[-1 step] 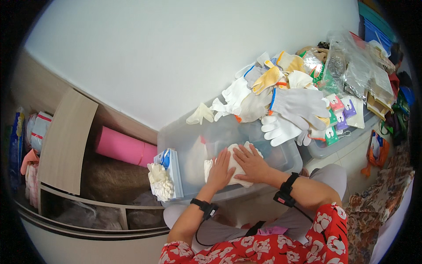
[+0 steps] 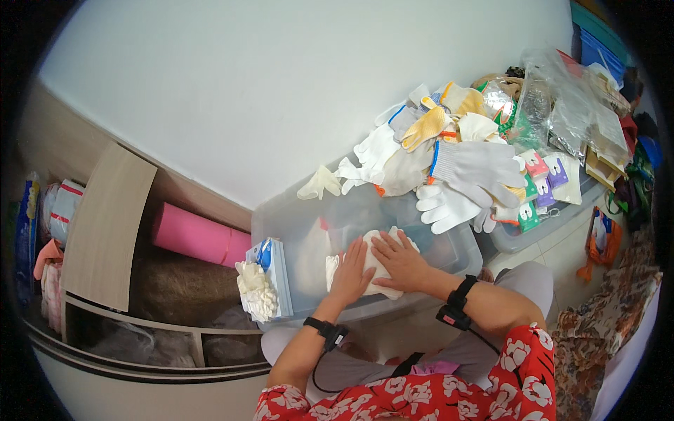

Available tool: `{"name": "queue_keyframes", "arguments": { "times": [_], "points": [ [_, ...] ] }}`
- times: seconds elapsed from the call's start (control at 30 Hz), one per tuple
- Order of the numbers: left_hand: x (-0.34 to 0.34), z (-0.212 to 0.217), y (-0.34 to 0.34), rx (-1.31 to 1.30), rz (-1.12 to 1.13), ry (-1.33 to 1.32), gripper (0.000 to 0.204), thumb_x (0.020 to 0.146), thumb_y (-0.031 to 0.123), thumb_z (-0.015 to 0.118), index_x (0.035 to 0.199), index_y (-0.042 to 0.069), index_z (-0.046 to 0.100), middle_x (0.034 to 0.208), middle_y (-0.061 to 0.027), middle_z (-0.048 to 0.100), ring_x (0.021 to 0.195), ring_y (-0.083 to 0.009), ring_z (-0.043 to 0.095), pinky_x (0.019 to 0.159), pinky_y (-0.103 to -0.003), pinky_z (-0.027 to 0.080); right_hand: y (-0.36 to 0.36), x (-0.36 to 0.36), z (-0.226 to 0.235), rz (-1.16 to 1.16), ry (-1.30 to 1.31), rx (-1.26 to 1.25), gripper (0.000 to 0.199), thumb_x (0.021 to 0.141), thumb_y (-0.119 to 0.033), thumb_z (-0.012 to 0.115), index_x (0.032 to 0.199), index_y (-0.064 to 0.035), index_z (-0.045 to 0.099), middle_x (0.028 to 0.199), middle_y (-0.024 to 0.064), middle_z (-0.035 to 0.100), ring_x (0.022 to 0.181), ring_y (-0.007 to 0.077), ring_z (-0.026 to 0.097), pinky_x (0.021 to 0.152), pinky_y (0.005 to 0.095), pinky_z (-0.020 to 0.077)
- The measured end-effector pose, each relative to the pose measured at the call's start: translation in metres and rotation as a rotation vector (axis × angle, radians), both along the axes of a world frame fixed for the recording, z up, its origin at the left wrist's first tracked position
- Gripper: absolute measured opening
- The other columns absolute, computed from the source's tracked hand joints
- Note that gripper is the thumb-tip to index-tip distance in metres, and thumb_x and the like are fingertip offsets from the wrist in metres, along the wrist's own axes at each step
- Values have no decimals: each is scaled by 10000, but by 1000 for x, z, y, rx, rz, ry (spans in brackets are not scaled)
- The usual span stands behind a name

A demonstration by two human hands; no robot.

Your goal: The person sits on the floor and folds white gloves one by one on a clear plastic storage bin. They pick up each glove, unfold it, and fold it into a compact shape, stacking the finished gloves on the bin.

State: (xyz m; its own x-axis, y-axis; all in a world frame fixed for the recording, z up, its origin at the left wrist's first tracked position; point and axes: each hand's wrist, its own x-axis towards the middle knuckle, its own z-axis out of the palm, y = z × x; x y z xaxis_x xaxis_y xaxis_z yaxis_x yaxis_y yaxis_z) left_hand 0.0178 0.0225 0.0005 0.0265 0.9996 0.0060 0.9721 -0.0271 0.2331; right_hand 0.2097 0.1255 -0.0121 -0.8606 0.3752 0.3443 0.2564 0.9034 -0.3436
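My left hand [image 2: 351, 272] and my right hand [image 2: 401, 261] lie flat, side by side, on a small stack of white fabric gloves [image 2: 379, 286]. The stack rests on a clear plastic storage bin [image 2: 456, 261] in front of my knees. Fingers of both hands are spread and press down; neither hand grips anything. Each wrist wears a black band. A heap of mixed white, grey and yellow work gloves [image 2: 449, 168] covers the bin's far end.
A blue-and-white box with white gloves spilling out [image 2: 265, 281] leans on the bin's left side. A pink roll [image 2: 196, 238] and a wooden shelf board [image 2: 105, 224] lie to the left. Plastic bags [image 2: 569, 112] and packaged gloves [image 2: 540, 186] crowd a second bin at right.
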Motion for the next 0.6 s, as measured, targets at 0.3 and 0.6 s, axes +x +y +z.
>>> {"name": "queue_keyframes", "arguments": {
  "times": [0.3,0.6],
  "points": [
    [-3,17,10,60,-21,-52,629,932,235,616,1461,0,372,1523,-205,375,1431,-385,323,1158,-547,246,11,11,32,-86,192,-101,563,850,-286,699,1314,-23,518,1327,157,525,1336,332,437,1107,525,322],
    [-2,60,67,253,-61,-136,329,859,155,710,1174,74,658,1178,-135,668,1111,-335,614,1070,-505,398,42,30,55,-136,282,-128,344,845,-227,692,1128,-68,580,1078,117,630,1095,312,589,959,441,429]
  ]
}}
